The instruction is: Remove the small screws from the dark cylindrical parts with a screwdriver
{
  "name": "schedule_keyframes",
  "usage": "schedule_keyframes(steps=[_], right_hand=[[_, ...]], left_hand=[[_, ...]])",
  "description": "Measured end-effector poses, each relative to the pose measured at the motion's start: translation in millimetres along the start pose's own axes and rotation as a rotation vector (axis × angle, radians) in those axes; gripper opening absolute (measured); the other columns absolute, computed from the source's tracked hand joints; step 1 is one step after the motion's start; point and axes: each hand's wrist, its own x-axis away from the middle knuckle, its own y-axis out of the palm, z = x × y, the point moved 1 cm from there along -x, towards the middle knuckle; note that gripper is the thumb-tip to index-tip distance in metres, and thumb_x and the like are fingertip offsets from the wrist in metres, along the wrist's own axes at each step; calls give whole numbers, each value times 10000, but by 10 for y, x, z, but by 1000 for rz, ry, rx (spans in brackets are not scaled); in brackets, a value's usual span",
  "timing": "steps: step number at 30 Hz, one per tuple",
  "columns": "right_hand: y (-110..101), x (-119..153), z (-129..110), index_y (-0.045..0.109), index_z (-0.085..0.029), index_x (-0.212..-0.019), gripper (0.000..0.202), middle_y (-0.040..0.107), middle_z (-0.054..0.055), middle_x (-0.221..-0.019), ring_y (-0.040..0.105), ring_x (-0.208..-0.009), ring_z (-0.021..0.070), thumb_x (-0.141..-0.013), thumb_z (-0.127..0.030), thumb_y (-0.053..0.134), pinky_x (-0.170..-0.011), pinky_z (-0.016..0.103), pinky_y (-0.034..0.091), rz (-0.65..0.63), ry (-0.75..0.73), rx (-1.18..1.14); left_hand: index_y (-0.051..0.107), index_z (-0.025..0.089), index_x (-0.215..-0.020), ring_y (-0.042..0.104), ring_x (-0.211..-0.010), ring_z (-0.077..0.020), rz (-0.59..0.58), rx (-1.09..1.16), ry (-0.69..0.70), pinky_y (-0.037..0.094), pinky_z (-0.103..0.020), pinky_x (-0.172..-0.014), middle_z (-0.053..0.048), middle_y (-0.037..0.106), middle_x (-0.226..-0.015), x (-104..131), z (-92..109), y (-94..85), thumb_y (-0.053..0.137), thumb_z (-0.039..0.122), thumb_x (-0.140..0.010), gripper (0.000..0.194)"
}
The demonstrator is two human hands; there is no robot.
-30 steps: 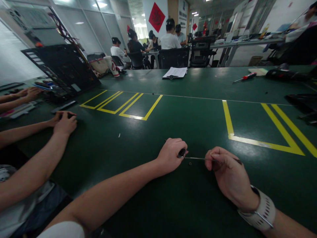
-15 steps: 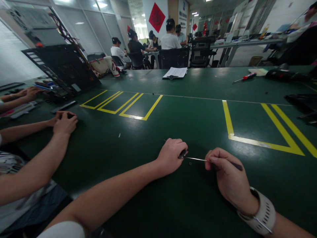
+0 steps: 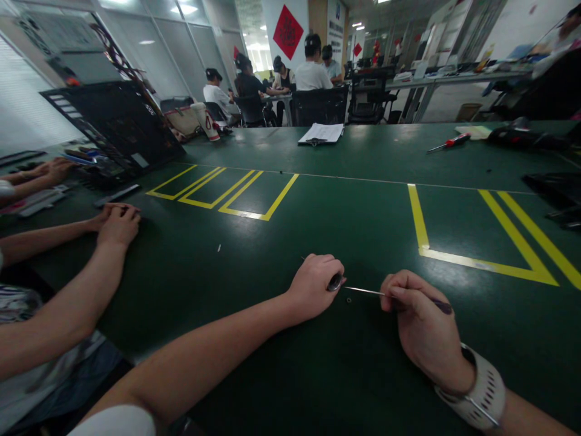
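Observation:
My left hand [image 3: 318, 281] is closed around a dark cylindrical part [image 3: 334, 282], whose round, metal-rimmed end faces right. The rest of that part is hidden in the fist. In my right hand [image 3: 420, 315] is a thin tool with a metal shaft [image 3: 365, 291] and a dark handle [image 3: 442, 307], pinched between thumb and fingers. The shaft's tip points left, just short of the round end and slightly below it. Below the tip, a tiny ring [image 3: 348, 300] lies on the green table [image 3: 290, 369].
Yellow tape outlines [image 3: 267, 206] mark the table. Farther back are a clipboard with papers [image 3: 321, 133] and a red-handled screwdriver [image 3: 449, 143]. A co-worker's hands [image 3: 118, 224] rest at the left, near a black panel [image 3: 118, 127]. Black items [image 3: 554, 191] lie at the right edge.
My right hand has shifted slightly right, drawing the tool's tip a little away from the cylindrical part. The round end in my left hand now faces the camera more.

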Motion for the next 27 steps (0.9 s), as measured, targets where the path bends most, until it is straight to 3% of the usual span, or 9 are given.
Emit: schedule_keyframes(steps=[4, 9, 13, 15, 17, 23, 27], right_hand=[[13, 30, 1, 596, -224, -653, 139, 563, -20, -639, 496, -612, 135, -781, -231, 542, -571, 268, 390, -121, -91, 66], [46, 124, -28, 597, -225, -782, 132, 600, 17, -756, 547, -716, 172, -867, -242, 497, -628, 304, 409, -230, -261, 481], [134, 220, -107, 597, -233, -843, 121, 614, 25, -819, 558, -783, 192, -818, -135, 529, -759, 364, 393, -334, -543, 731], [155, 234, -131, 604, -235, -814, 138, 619, 19, -800, 558, -794, 201, -787, -111, 550, -825, 396, 358, -336, -590, 777], [139, 209, -133, 610, -234, -776, 112, 623, 21, -777, 558, -786, 208, -796, -142, 548, -817, 399, 355, -294, -517, 714], [39, 31, -46, 654, -224, -717, 169, 642, 20, -747, 556, -795, 206, -827, -288, 542, -751, 351, 383, -195, 39, 234], [48, -6, -24, 656, -213, -703, 141, 647, 11, -720, 556, -793, 191, -796, -281, 577, -793, 337, 382, -146, 163, 45]], left_hand=[[520, 167, -767, 519, -701, -134, -6, -4, 11, 349, -269, -656, 8, 567, -749, -3, -8, 9, 549, 161, -817, 59], [517, 171, -764, 526, -701, -135, -8, -21, 16, 347, -271, -656, 8, 567, -740, -8, -13, 14, 534, 168, -818, 57], [518, 170, -756, 524, -698, -141, 7, -53, 24, 340, -278, -650, 3, 565, -729, -8, -10, 26, 518, 191, -834, 81], [523, 170, -749, 524, -706, -145, 8, -69, 36, 338, -282, -655, -2, 566, -730, -3, -3, 27, 508, 188, -840, 94], [527, 169, -740, 524, -713, -148, 3, -70, 45, 337, -283, -660, -7, 565, -732, 3, 4, 20, 505, 184, -842, 106], [523, 164, -734, 516, -698, -132, 18, 36, 46, 346, -265, -662, 5, 553, -724, 2, -1, -8, 532, 196, -836, 107], [504, 166, -696, 505, -675, -125, 56, 78, 23, 349, -257, -646, 11, 536, -704, -20, -23, 2, 544, 226, -831, 154]])
